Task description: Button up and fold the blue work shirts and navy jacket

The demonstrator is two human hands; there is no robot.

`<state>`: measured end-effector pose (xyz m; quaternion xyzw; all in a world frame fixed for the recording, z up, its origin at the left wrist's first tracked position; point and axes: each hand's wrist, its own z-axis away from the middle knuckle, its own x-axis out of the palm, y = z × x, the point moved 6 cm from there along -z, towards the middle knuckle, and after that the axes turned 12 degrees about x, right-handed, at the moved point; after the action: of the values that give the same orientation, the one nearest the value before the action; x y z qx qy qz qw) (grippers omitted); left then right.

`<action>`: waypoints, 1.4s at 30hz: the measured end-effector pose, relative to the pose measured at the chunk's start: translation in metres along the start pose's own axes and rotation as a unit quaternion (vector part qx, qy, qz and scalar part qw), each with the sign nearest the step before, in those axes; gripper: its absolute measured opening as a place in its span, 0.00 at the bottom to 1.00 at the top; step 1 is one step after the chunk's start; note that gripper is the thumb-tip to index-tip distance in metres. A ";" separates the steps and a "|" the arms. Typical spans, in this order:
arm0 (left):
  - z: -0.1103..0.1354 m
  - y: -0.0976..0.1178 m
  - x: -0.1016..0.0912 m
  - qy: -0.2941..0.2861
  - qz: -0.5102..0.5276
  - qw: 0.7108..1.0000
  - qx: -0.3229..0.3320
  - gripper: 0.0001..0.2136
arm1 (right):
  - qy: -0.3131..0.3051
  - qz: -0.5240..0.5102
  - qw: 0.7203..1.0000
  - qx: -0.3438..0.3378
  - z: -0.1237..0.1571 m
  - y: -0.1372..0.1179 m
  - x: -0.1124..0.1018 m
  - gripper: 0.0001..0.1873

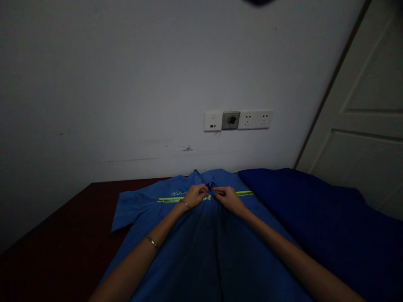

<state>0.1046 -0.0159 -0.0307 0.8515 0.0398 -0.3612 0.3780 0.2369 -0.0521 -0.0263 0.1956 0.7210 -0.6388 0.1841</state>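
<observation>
A blue short-sleeved work shirt point(189, 243) lies spread out, its collar toward the wall and a yellow-green stripe across the chest. Its front opening runs down the middle. My left hand point(195, 196) pinches the shirt's front edge just below the collar, fingers closed on the cloth. Facing it across the opening, my right hand point(229, 198) pinches the other front edge, thumb and fingertips together. A small gap separates the two hands. Whether a button sits between the fingertips is too small and dark to tell.
Under the shirt is a dark red tabletop point(72, 235). Dark blue cloth point(321, 218) covers the right side, beside the shirt. Behind stands a pale wall with a row of sockets point(255, 120). A panelled door point(368, 126) is at the right.
</observation>
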 end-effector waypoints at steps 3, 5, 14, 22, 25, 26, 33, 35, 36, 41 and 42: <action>0.002 0.006 0.000 -0.005 -0.042 0.999 0.021 0.02 | 0.001 0.005 1.000 -0.003 0.001 -0.002 0.000 0.19; 0.003 0.006 0.000 -0.008 -0.078 0.996 0.030 0.03 | 0.000 0.008 1.000 0.005 0.002 -0.003 0.000 0.19; 0.006 0.007 0.004 -0.007 -0.175 0.983 0.056 0.05 | 0.003 0.005 1.000 -0.001 0.003 -0.001 0.001 0.19; 0.006 0.010 0.004 -0.003 -0.198 0.978 0.063 0.04 | 0.013 0.034 0.999 -0.007 0.004 -0.003 0.000 0.19; 0.006 0.009 0.005 0.001 -0.199 0.978 0.060 0.04 | 0.015 0.034 0.999 -0.018 0.004 -0.003 0.001 0.19; 0.006 0.009 0.005 0.003 -0.197 0.978 0.062 0.04 | 0.016 0.030 0.999 -0.019 0.004 -0.003 0.001 0.19; 0.009 0.012 0.006 0.023 -0.198 0.977 0.073 0.03 | 0.017 0.021 1.000 -0.004 0.007 -0.004 0.003 0.19; 0.010 0.013 0.006 0.033 -0.195 0.977 0.080 0.03 | 0.016 0.000 1.000 -0.007 0.008 -0.005 0.002 0.18; 0.011 0.014 0.006 0.038 -0.193 0.977 0.083 0.03 | 0.014 -0.013 1.000 -0.009 0.009 -0.005 0.001 0.18; 0.012 0.019 0.004 0.056 -0.182 0.977 0.094 0.03 | 0.018 -0.066 0.998 -0.007 0.002 0.004 -0.004 0.15; 0.013 0.019 0.004 0.058 -0.180 0.977 0.093 0.03 | 0.011 -0.077 0.997 -0.002 -0.001 0.007 -0.004 0.15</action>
<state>0.1069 -0.0388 -0.0275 0.8814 0.1806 -0.3756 0.2224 0.2435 -0.0508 -0.0301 0.1461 0.7374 -0.6472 0.1267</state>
